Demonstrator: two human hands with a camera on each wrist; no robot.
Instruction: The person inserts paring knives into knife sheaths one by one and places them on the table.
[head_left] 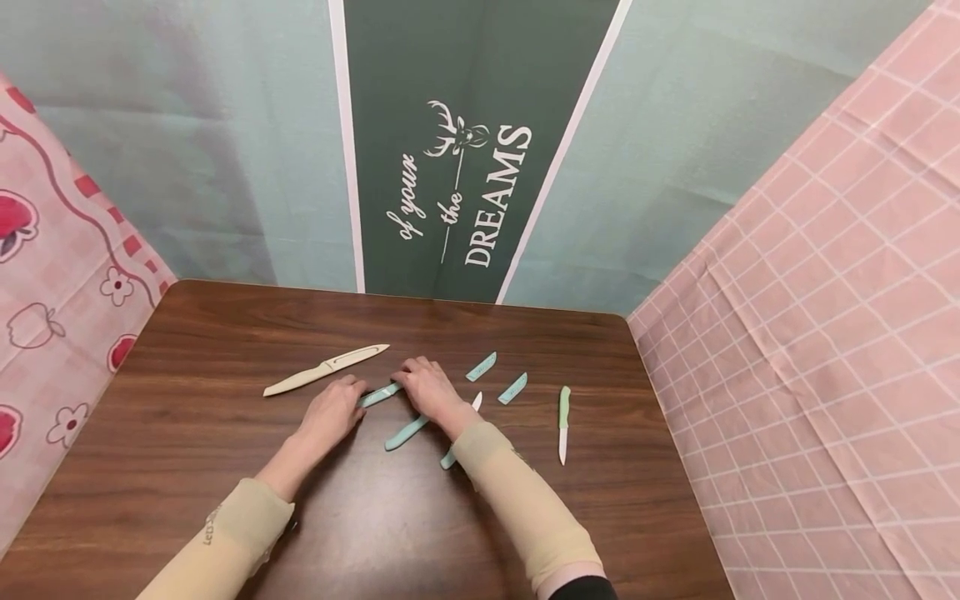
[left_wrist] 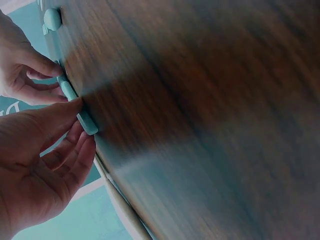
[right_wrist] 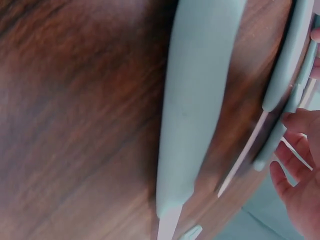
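Observation:
Both hands are on a light-blue paring knife [head_left: 381, 395] with a matching blade cover, low over the table. My left hand [head_left: 336, 410] pinches its left end between thumb and fingers, as the left wrist view shows. At the other end, my right hand [head_left: 429, 388] grips with thumb and fingertips. Under the right forearm lie two more light-blue knives, one with its handle [head_left: 405, 434] showing, the other with its handle [head_left: 448, 459] partly hidden by the sleeve. Their pale blades are bare in the right wrist view, where one handle [right_wrist: 197, 100] looms close.
Two loose light-blue blade covers, one [head_left: 482, 367] left of the other [head_left: 513, 388], lie beyond the right hand. Farther right is a green-handled knife [head_left: 563, 425] with a bare white blade. A cream knife [head_left: 326, 369] lies behind the left hand on the brown wooden table [head_left: 360, 533].

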